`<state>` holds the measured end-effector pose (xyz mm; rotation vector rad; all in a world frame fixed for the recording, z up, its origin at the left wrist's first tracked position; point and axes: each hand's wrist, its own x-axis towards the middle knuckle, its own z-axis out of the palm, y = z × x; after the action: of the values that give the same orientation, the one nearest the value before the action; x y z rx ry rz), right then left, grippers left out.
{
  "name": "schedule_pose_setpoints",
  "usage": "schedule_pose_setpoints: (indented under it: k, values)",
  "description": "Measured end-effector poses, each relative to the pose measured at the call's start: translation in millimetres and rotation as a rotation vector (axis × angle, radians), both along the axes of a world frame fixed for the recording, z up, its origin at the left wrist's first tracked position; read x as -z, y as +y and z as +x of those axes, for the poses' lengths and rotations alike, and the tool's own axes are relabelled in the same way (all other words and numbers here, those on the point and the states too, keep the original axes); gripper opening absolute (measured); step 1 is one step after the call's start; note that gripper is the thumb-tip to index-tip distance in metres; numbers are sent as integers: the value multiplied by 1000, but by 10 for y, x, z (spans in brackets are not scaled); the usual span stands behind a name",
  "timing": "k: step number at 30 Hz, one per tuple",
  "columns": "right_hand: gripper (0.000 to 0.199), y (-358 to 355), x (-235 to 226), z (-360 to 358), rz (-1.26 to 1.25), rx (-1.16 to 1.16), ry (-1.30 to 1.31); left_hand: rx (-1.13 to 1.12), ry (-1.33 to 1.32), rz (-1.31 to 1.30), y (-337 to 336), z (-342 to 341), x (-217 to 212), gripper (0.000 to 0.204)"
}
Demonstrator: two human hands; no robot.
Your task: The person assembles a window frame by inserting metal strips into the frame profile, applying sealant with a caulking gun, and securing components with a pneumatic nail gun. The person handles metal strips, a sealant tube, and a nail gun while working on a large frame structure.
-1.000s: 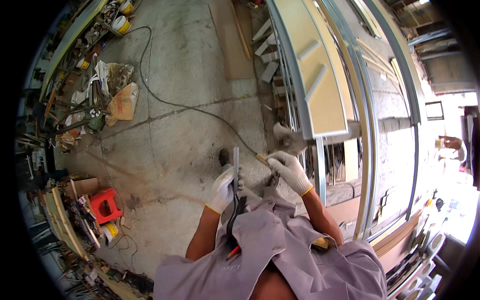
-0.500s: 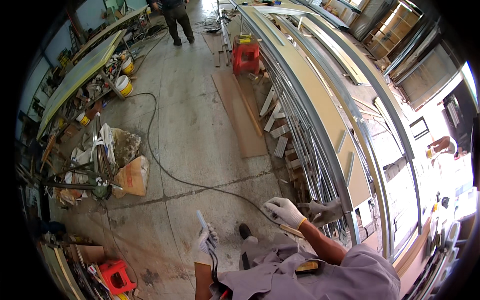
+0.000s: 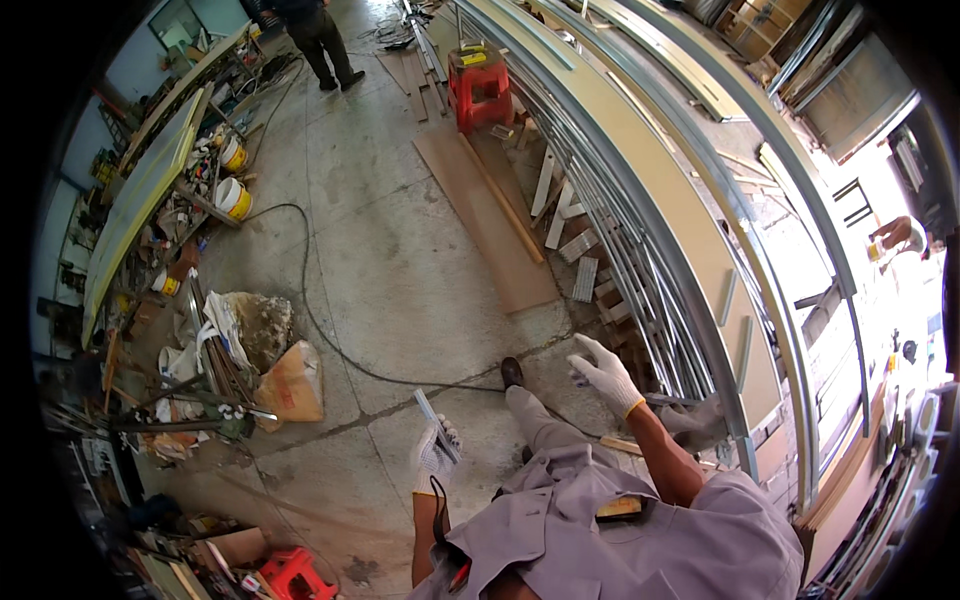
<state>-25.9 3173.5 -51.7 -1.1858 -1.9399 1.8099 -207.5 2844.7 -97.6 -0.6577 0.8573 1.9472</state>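
Note:
My left hand [image 3: 437, 455], in a white knit glove with a yellow cuff, is closed around a short, narrow light-grey metal strip [image 3: 426, 406]. The strip's upper end sticks out above the fingers. A black cord loop [image 3: 437, 520] hangs beside that wrist. My right hand [image 3: 607, 377], gloved the same way, is held out in the air with its fingers apart and nothing visible in it. Nearest to it are long metal profiles [image 3: 640, 290] stacked under the workbench. Two short metal strips like the held one lie on the tan bench board [image 3: 690, 220].
A black cable [image 3: 350, 362] crosses the concrete floor ahead. Brown boards [image 3: 490, 230] lie beside wood offcuts and a red stool [image 3: 478, 90]. Sacks and scrap [image 3: 290, 385] are piled on the left. Another person [image 3: 318, 45] stands far ahead; another red stool [image 3: 295, 575] is at lower left.
My right hand has risen forward and its fingers have spread from a loose curl. One foot has stepped ahead, and the surroundings have shifted in view. My left hand still holds the metal strip.

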Motion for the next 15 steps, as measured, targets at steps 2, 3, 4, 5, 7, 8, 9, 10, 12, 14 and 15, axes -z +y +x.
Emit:
schedule_pose_setpoints:
  k: [2,3,4,5,7,8,9,10,12,14,15]
  values:
    - [58,102,31,-438,64,48,91,0,-3,-46,160,-364,-46,24]
    - [57,221,13,-645,90,106,91,-2,2,-73,216,-548,-58,24]
    - [57,358,-16,-865,115,166,91,-2,9,-99,293,-757,-84,24]
    - [56,481,-47,-1040,141,225,87,-8,12,-116,396,-948,-136,24]
    - [47,771,43,-1384,134,151,65,-11,24,-151,600,-1390,-257,24]
    - [44,888,-9,-1558,176,81,50,10,53,-58,608,-1607,-178,23]
    - [41,962,-97,-1651,209,16,14,5,41,-50,719,-1735,-266,24]
    - [39,1056,-195,-1784,105,39,28,5,30,-45,915,-1929,-330,24]
    - [37,1039,-376,-1989,28,71,27,48,34,-95,1202,-2198,-446,24]
    - [37,1087,-355,-2152,50,77,-30,131,85,-99,1435,-2479,-292,24]
    - [37,1080,-321,-2242,12,79,-60,178,110,-97,1522,-2640,-194,24]
